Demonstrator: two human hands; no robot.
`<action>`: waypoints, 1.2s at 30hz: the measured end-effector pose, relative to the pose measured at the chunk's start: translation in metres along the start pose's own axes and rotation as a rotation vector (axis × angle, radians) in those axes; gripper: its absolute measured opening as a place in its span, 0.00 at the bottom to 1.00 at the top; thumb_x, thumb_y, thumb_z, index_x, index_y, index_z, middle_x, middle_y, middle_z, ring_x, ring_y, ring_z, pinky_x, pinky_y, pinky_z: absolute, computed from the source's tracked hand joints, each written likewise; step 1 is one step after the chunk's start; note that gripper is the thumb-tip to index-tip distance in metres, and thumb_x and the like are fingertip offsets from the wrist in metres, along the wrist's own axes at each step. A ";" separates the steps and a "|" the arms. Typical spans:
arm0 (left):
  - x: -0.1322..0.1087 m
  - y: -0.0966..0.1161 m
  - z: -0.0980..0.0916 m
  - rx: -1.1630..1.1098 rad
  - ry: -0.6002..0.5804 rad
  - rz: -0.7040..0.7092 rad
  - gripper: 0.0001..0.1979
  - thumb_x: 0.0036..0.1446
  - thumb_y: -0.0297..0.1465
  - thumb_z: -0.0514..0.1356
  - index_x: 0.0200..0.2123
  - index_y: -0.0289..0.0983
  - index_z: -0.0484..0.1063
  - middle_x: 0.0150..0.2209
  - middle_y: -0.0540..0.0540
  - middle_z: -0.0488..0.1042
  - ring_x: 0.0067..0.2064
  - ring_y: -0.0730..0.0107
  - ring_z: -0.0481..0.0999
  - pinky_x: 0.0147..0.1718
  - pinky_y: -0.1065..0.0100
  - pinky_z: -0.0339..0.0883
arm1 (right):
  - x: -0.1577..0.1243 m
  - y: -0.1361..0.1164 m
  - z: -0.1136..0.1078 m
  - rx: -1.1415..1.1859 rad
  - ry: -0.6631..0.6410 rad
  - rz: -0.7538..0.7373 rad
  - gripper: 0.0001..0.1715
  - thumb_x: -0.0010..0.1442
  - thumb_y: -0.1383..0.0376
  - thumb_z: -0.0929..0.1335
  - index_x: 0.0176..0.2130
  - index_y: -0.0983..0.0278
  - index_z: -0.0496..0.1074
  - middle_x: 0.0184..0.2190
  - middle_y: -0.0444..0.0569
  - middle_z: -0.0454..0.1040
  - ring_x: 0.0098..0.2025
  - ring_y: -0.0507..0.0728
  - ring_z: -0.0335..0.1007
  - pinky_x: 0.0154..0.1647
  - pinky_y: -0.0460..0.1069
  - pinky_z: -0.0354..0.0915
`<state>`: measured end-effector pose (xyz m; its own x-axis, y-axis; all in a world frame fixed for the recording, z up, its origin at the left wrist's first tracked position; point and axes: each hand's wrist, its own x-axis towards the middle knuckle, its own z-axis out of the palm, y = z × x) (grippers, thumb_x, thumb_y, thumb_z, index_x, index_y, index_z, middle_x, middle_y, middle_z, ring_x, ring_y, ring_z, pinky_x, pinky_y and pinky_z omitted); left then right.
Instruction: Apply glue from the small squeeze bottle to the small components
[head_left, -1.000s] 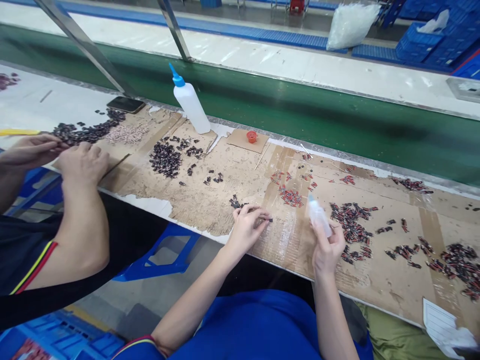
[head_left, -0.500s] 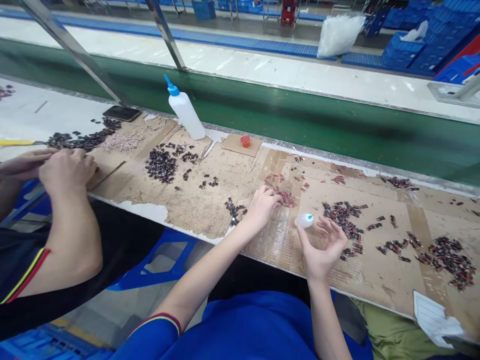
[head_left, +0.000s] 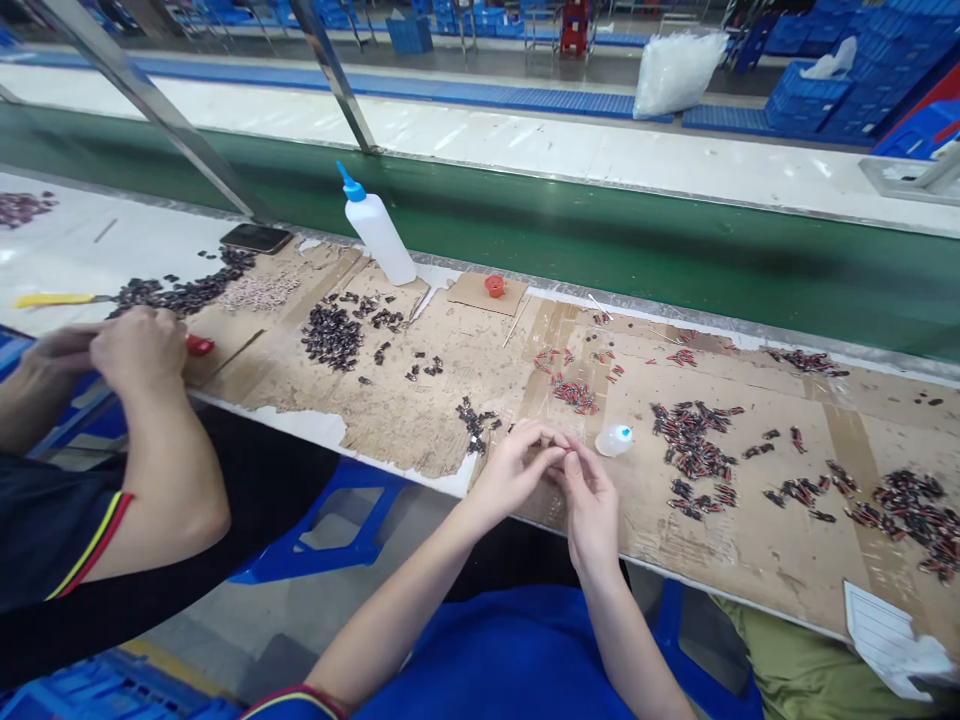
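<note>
Just below frame centre, black components [head_left: 475, 425] are heaped, presumably for picking. Rightward, left hand [head_left: 525, 465] and right hand [head_left: 590, 495] are joined, grips narrow; any pinched part cannot be discerned. Alongside, a squeeze bottle [head_left: 613, 441] is set, apparently for ready reach.

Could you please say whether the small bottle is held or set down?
Set down: the small bottle rests on cardboard; the left hand and right hand meet beside it.

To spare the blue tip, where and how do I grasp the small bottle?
Probably by the rounded body of the small bottle, wider than its blue tip, with the right hand from the near side: that hand lies closest, while red-and-black pieces spread farther right.
</note>
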<state>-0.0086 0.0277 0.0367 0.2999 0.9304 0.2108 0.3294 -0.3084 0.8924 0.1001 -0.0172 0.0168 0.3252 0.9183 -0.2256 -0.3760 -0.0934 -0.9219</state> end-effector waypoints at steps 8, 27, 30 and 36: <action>-0.016 -0.006 -0.011 0.158 0.108 0.114 0.10 0.62 0.30 0.58 0.45 0.42 0.76 0.39 0.44 0.76 0.44 0.62 0.72 0.46 0.59 0.68 | 0.005 -0.005 -0.001 0.067 0.065 0.122 0.21 0.39 0.52 0.79 0.29 0.64 0.79 0.30 0.49 0.79 0.28 0.52 0.71 0.29 0.47 0.71; -0.020 -0.012 -0.010 0.103 0.104 -0.003 0.06 0.61 0.30 0.58 0.37 0.39 0.76 0.36 0.44 0.79 0.41 0.64 0.76 0.43 0.63 0.72 | 0.006 -0.011 -0.002 -0.211 0.004 -0.080 0.19 0.48 0.51 0.75 0.31 0.65 0.78 0.30 0.51 0.80 0.33 0.58 0.78 0.34 0.53 0.76; -0.021 -0.006 -0.011 0.100 0.094 0.003 0.07 0.62 0.31 0.57 0.37 0.39 0.76 0.35 0.44 0.79 0.42 0.63 0.76 0.42 0.63 0.72 | 0.005 -0.015 -0.001 -0.189 -0.002 -0.071 0.19 0.47 0.51 0.75 0.31 0.65 0.78 0.30 0.51 0.80 0.32 0.58 0.78 0.35 0.54 0.77; -0.022 0.002 -0.014 0.060 0.096 0.044 0.06 0.62 0.30 0.58 0.37 0.39 0.77 0.35 0.44 0.80 0.41 0.63 0.75 0.42 0.62 0.72 | 0.004 -0.015 0.001 -0.205 0.013 -0.089 0.16 0.46 0.54 0.76 0.30 0.64 0.80 0.31 0.51 0.82 0.34 0.60 0.79 0.41 0.57 0.76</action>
<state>-0.0268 0.0090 0.0393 0.2290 0.9295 0.2890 0.3713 -0.3579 0.8568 0.1065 -0.0122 0.0302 0.3604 0.9217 -0.1436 -0.1618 -0.0898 -0.9827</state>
